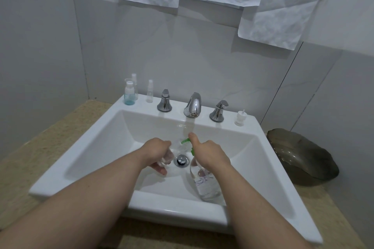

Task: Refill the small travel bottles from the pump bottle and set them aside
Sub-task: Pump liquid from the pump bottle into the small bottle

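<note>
The small clear travel bottle [167, 157] lies in the left hand [158, 152], whose fingers curl round it just left of the metal drain [181, 160]; it is blurred and mostly covered by the fingers, so its neck and fill level cannot be made out. Just beside it to the right, the clear plastic pump bottle with a green pump head [204, 183] is tilted, nozzle towards the travel bottle; the right hand [209, 153] grips its neck, thumb on the green head, hiding the bottle's shoulder. Both are held over the basin of the white ceramic sink [85, 147]. On the sink's back ledge, left of the chrome tap [192, 105], stand a small bottle with blue liquid [129, 97] and a slim clear spray bottle [150, 92]; a second clear spray bottle [134, 85] is half hidden behind the blue one; a small white pump cap [240, 118] stands at the right end. A grey shell-shaped dish [303, 157] lies on the speckled beige tabletop [20, 147].
</note>
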Available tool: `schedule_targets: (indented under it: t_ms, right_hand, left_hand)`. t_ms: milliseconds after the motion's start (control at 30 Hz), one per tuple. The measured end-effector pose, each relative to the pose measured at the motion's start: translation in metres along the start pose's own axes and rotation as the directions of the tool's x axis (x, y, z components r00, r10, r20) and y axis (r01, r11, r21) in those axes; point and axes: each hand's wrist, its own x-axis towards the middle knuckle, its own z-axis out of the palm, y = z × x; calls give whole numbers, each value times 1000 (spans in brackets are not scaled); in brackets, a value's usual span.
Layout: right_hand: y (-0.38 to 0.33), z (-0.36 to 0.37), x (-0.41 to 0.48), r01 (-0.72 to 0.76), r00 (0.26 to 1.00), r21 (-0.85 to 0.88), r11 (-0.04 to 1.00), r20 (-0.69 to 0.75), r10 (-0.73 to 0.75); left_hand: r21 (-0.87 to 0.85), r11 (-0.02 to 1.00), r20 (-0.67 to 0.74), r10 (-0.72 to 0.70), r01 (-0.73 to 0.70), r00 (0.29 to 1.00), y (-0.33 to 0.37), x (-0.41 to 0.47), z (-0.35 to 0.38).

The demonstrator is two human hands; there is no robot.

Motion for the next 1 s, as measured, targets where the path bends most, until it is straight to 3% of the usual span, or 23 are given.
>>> schedule_targets:
  t_ms: [400, 1000]
  right_hand:
    - [1, 0, 5, 19, 1000, 26, 999, -11, -19]
    - [0, -2, -3, 9, 1000, -24, 1000, -7, -10]
  left_hand:
    - [51, 999, 57, -16, 13, 998, -1, 0, 1]
    - [11, 1000, -2, 1, -1, 1000, 3, -3, -1]
